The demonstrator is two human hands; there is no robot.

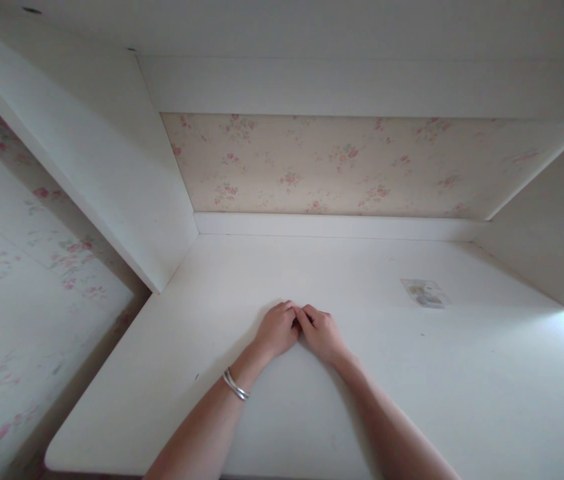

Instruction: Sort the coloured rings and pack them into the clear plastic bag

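Note:
My left hand (279, 328) and my right hand (323, 332) rest together on the white desk (282, 407), touching at the thumbs and knuckles. The fingers of both are curled inward and closed. Whatever lies inside them, if anything, is hidden from above; only dark gaps show between the hands. A silver bangle (236, 385) circles my left wrist. Off to the right of my right hand, a small flat clear packet (425, 293) with pale contents lies on the desktop.
White side panels (112, 160) stand left and right, with a white shelf (312, 30) overhead. Floral wallpaper (307, 167) covers the wall behind, above a low white back strip (337, 226). The desk has a rounded front left corner.

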